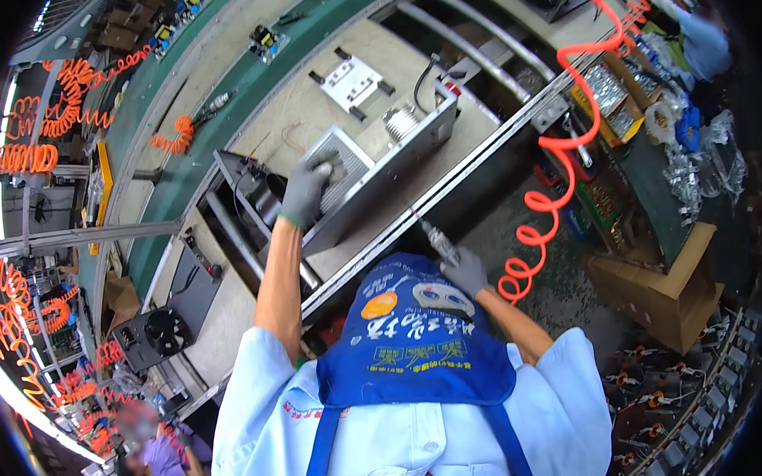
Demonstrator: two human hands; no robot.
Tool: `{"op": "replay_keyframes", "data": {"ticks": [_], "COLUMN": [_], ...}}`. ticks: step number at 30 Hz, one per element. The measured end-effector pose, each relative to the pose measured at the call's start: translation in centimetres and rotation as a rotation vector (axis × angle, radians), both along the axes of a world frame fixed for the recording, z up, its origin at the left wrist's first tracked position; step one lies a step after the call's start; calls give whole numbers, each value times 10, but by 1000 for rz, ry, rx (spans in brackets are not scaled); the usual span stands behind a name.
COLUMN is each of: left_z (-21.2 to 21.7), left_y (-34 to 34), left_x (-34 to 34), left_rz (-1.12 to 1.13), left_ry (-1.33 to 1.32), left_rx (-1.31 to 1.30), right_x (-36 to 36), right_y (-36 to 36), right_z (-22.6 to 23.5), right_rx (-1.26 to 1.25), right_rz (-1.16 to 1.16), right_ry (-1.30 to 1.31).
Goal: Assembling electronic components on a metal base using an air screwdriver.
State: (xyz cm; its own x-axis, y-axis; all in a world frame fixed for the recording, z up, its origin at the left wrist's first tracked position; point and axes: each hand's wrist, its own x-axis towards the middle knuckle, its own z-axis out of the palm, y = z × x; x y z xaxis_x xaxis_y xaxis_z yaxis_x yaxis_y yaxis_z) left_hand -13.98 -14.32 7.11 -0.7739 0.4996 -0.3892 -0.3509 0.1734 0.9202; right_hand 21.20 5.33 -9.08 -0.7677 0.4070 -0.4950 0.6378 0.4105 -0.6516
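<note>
"Two gloved hands: where are they, and where is the metal case?"

"The metal case [395, 180] sits mid-frame on the bench [281, 109], one long side toward me. My left hand [307, 194] lies over its left end, fingers bent on the ribbed plate [347, 159], probably to steady it. Whether they pinch something small, I cannot tell."

"And the right?"

"My right hand [466, 272], just below centre, is wrapped round a screwdriver [438, 239]. I hold it clear of the case, tip toward the bench edge, likely so it's handy without scraping anything."

"What's around?"

"A black fan box [260, 193] stands just beside the case's left end. Beyond, upper middle, a white plate [354, 84] lies flat, perhaps kept within reach. From upper right hangs an orange hose [533, 233], coiled presumably so it can stretch."
</note>
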Motion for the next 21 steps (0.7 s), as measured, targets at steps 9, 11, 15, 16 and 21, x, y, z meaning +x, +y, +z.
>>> {"op": "replay_keyframes", "data": {"ticks": [9,11,15,16,21], "left_z": [-54,-79,-106,-108,-102], "left_y": [7,4,-7,-10,-21], "left_x": [159,179,196,197,202], "left_rz": [110,285,255,254,200], "left_ry": [-323,-377,-441,-528,-507], "left_rx": [81,91,180,248,71], "right_x": [45,52,61,63,69], "right_y": [19,20,16,14,10], "right_z": [89,100,109,110,108], "right_rx": [-66,-66,-35,-55,-79], "right_rz": [139,175,216,232,262], "right_ry": [19,20,59,28,22]}}
